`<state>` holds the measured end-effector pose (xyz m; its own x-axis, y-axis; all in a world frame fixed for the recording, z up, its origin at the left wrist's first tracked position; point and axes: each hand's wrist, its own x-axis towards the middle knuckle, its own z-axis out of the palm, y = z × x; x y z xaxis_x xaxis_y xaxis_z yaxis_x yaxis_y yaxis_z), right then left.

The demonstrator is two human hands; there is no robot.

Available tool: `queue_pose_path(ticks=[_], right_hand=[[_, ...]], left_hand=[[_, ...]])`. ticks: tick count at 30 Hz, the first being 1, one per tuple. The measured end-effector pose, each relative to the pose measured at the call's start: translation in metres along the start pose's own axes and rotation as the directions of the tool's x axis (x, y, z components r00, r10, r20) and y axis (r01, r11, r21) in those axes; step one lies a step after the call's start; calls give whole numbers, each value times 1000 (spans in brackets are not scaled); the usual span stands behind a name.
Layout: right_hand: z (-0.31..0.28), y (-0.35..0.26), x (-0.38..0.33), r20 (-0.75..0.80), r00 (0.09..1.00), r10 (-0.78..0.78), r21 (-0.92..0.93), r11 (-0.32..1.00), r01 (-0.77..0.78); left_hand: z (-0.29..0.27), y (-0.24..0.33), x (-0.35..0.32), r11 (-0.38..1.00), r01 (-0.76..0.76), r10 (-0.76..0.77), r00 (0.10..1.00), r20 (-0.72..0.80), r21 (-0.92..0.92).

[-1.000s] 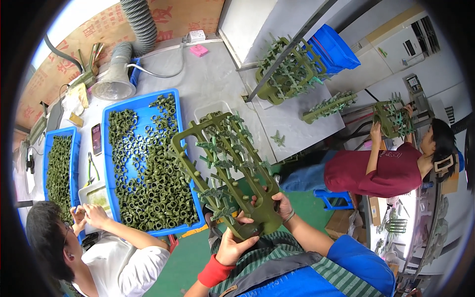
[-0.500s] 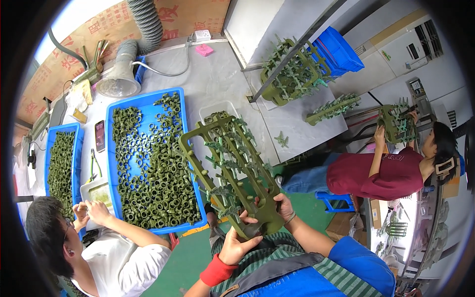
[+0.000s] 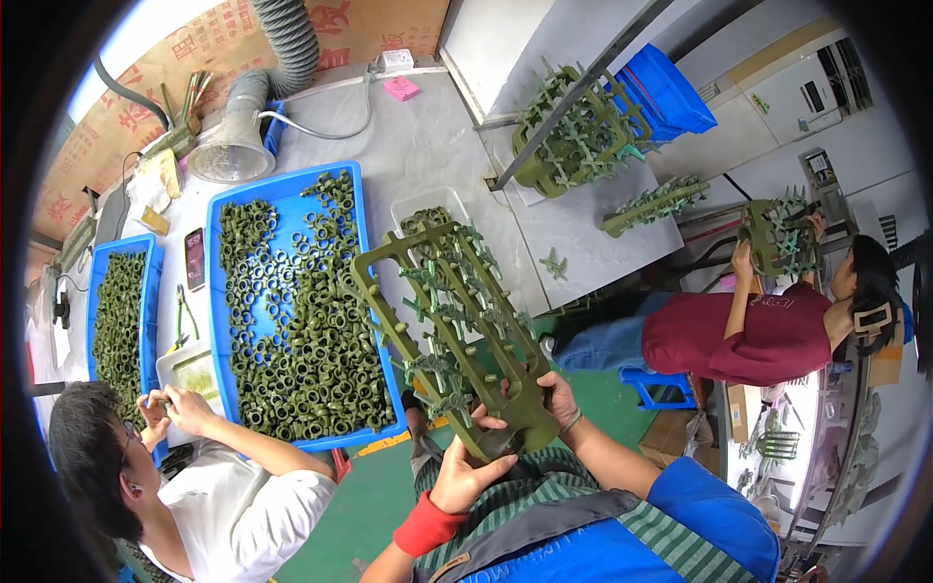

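Both my hands grip the wide near end of an olive-green rack (image 3: 530, 415), held tilted in front of me. The rack has several long bars with short pegs, and green branched pieces (image 3: 449, 311) hang on them. My left hand (image 3: 466, 473) is closed round its lower left corner, thumb on the near edge; a red band circles that wrist. My right hand (image 3: 560, 398) is closed on the right side of the same end, its fingers partly hidden behind it. Under the rack's far end, a clear tub (image 3: 400, 212) of olive-green pieces is partly covered.
Left of the rack lies a large blue tray (image 3: 287, 189) of olive-green rings, then a narrower blue tray (image 3: 155, 291). Pliers (image 3: 185, 313) and a phone (image 3: 195, 258) lie between them. A co-worker in white (image 3: 228, 515) sits left, another in maroon (image 3: 758, 340) right. A loaded rack (image 3: 549, 180) stands far right.
The whole view has shifted slightly, with the bench a little higher in the picture. My grip on the rack stays the same.
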<state>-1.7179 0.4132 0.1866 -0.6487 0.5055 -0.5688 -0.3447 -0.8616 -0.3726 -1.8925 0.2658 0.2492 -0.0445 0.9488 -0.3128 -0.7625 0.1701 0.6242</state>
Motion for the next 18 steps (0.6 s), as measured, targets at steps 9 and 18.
queue_pose_path(ticks=[9, 18], right_hand=[[12, -21, -6, -39, 995, 90, -191, 977, -96], [99, -65, 2, 112, 880, -462, -830, 444, 339]], left_hand=[[1, -1, -3, 999, 5, -5, 1000, -27, 32], [-4, -11, -5, 981, -55, 57, 998, -6, 185]])
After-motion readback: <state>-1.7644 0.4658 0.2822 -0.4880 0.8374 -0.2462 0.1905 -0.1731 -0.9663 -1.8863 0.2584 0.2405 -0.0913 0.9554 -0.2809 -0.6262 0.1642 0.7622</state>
